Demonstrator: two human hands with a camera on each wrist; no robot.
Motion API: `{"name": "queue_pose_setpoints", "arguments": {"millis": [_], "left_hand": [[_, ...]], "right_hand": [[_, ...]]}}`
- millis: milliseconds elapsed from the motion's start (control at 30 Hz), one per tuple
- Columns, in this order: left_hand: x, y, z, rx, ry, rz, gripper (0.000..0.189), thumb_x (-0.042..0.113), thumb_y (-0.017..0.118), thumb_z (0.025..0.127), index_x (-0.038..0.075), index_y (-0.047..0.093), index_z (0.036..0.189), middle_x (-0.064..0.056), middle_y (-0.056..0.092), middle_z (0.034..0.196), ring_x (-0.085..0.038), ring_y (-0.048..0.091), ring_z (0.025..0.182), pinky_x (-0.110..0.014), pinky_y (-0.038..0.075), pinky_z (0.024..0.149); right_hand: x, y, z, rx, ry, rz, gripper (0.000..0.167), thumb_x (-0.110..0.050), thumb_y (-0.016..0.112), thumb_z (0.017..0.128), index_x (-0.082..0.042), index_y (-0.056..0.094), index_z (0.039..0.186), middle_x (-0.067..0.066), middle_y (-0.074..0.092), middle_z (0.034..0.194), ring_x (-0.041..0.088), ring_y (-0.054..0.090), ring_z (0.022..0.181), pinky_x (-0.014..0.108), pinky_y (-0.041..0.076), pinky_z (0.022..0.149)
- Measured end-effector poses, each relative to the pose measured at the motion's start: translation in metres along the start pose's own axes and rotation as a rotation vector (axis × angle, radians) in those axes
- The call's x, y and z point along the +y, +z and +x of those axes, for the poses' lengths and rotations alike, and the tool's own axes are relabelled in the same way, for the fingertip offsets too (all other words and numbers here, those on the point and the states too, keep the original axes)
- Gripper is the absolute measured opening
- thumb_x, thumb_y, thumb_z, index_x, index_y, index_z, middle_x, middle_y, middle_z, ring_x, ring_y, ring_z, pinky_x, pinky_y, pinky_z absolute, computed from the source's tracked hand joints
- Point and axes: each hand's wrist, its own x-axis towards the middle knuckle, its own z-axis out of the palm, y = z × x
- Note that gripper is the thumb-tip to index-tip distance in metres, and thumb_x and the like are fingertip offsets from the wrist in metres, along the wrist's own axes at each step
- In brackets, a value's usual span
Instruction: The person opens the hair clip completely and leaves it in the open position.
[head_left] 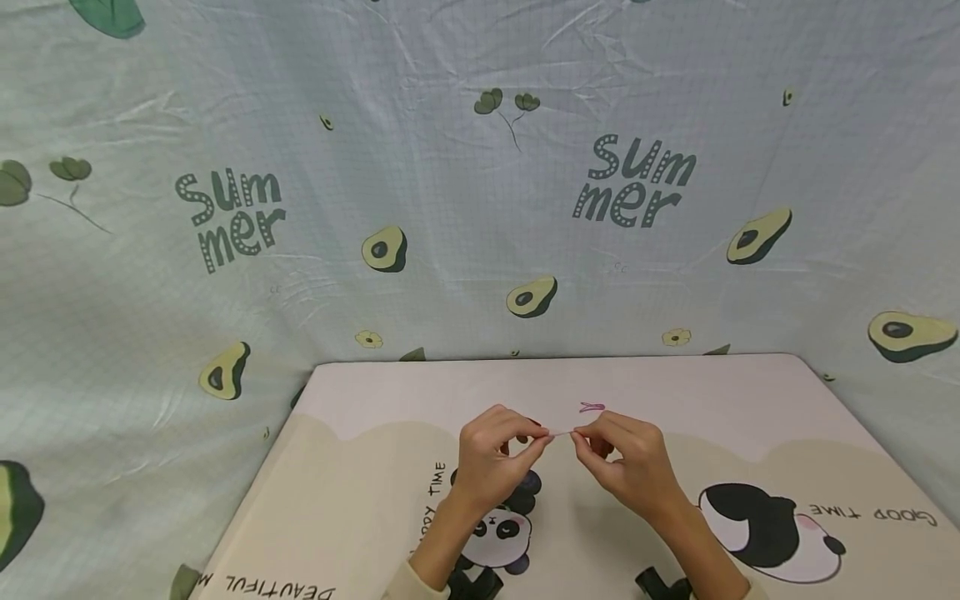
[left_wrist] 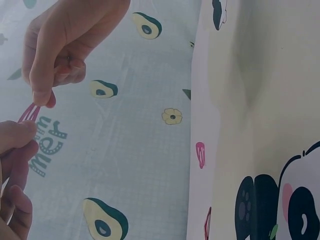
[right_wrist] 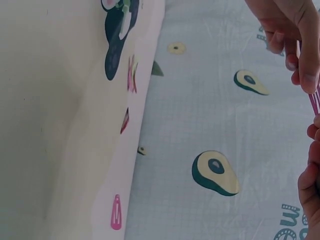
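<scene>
A pink snap hair clip (left_wrist: 29,113) is stretched between the two hands in front of the body. My left hand (head_left: 489,457) pinches one end between thumb and forefinger, and my right hand (head_left: 628,462) pinches the other end the same way. In the right wrist view only part of the hair clip (right_wrist: 314,102) shows, its middle between the fingertips. Beyond the hands, a second pink hair clip (head_left: 592,407) lies on the table. A dark red clip (right_wrist: 125,120) lies farther left, partly covered by my left hand in the head view.
The table (head_left: 360,483) has a pale printed cover with pandas and lettering. Some pink and green clips (right_wrist: 132,74) lie along its far edge. Behind it hangs a light curtain (head_left: 450,183) printed with avocados.
</scene>
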Motion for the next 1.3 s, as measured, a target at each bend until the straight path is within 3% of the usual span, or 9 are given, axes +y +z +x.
{"name": "queue_pose_setpoints", "arguments": {"millis": [267, 533, 700, 867, 1300], "left_hand": [[-0.0002, 0.0001, -0.0010, -0.004, -0.005, 0.001, 0.010, 0.006, 0.087, 0.079, 0.013, 0.081, 0.084, 0.002, 0.076, 0.077, -0.008, 0.061, 0.066, -0.007, 0.040, 0.055], [0.0000, -0.0006, -0.0007, -0.014, -0.012, -0.003, 0.009, 0.007, 0.086, 0.080, 0.012, 0.081, 0.084, 0.002, 0.076, 0.077, -0.008, 0.061, 0.066, -0.006, 0.039, 0.055], [0.0001, -0.0010, -0.0007, -0.019, -0.018, -0.003, 0.007, 0.009, 0.086, 0.082, 0.012, 0.081, 0.085, 0.002, 0.076, 0.077, -0.008, 0.061, 0.066, -0.006, 0.039, 0.056], [0.0004, -0.0009, -0.0011, -0.023, -0.024, -0.002, 0.006, 0.009, 0.086, 0.082, 0.013, 0.081, 0.085, 0.002, 0.076, 0.077, -0.008, 0.061, 0.066, -0.006, 0.039, 0.056], [0.0002, -0.0002, -0.0024, -0.026, -0.046, -0.015, 0.005, 0.012, 0.085, 0.084, 0.012, 0.081, 0.085, 0.002, 0.076, 0.078, -0.009, 0.061, 0.067, -0.006, 0.039, 0.056]], "right_hand": [[0.0008, 0.0014, -0.0020, -0.003, 0.007, 0.005, 0.034, -0.033, 0.062, 0.102, -0.009, 0.074, 0.082, -0.004, 0.061, 0.065, 0.005, 0.051, 0.056, 0.012, 0.048, 0.056], [0.0006, 0.0021, -0.0031, 0.000, 0.016, 0.014, 0.027, -0.028, 0.067, 0.100, -0.009, 0.075, 0.082, -0.004, 0.061, 0.065, 0.006, 0.051, 0.056, 0.012, 0.048, 0.057], [0.0009, 0.0026, -0.0038, 0.000, 0.027, 0.025, 0.007, -0.010, 0.077, 0.088, -0.009, 0.074, 0.082, -0.004, 0.061, 0.065, 0.006, 0.051, 0.057, 0.012, 0.048, 0.057], [0.0009, 0.0032, -0.0038, 0.006, 0.026, 0.029, 0.018, 0.004, 0.081, 0.072, -0.010, 0.074, 0.082, -0.004, 0.061, 0.065, 0.006, 0.051, 0.057, 0.012, 0.048, 0.057], [0.0003, 0.0039, -0.0029, 0.011, 0.027, 0.044, 0.023, 0.007, 0.081, 0.069, -0.010, 0.074, 0.081, -0.004, 0.061, 0.065, 0.006, 0.051, 0.057, 0.012, 0.048, 0.057]]}}
